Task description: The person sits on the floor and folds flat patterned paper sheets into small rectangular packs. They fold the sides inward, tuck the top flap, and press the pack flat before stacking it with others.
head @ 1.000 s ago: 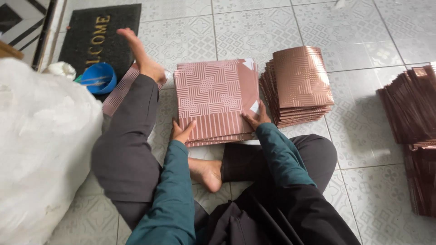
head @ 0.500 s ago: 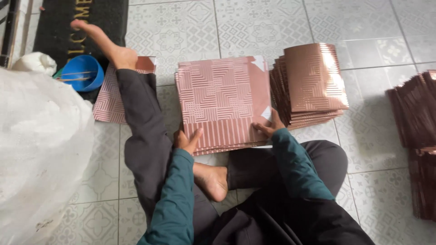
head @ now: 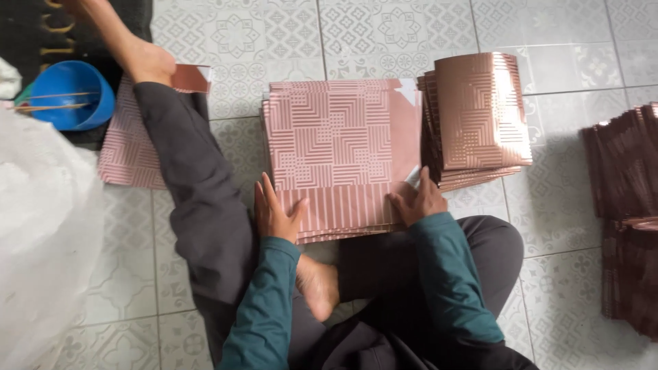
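Hands are laid flat on the near edge of a pink stack [head: 336, 154] of patterned sheets at the middle of the frame. The left hand [head: 274, 212] is pressed on the stack's lower left corner, fingers together and pointing up the frame; nothing is gripped. The right hand [head: 418, 200] is set on the lower right corner, fingers bent over the edge, and whether a sheet is pinched there cannot be told. Both arms are covered by teal sleeves [head: 264, 301].

The stack is lying on the tiled floor [head: 233, 41], squared up, its top sheet marked with line patterns and a plain band down the right side. Just beside it, to the right, a second stack [head: 480, 113] of shinier copper sheets is seen, slightly tilted and fanned at the edges. At the far right edge of the frame, well apart, darker stacks [head: 627, 205] are piled.

A leg [head: 199, 199] in grey trousers is stretched up the left of the frame, its bare foot [head: 133, 48] resting near the upper left. Under this leg a further pink sheet [head: 130, 147] is lying on the floor. The other foot [head: 317, 284] is tucked in below the stack, between the sleeves. A blue bowl [head: 68, 92] is placed at the upper left, touching a dark mat [head: 31, 31]. A white bag [head: 44, 233] fills the left edge.
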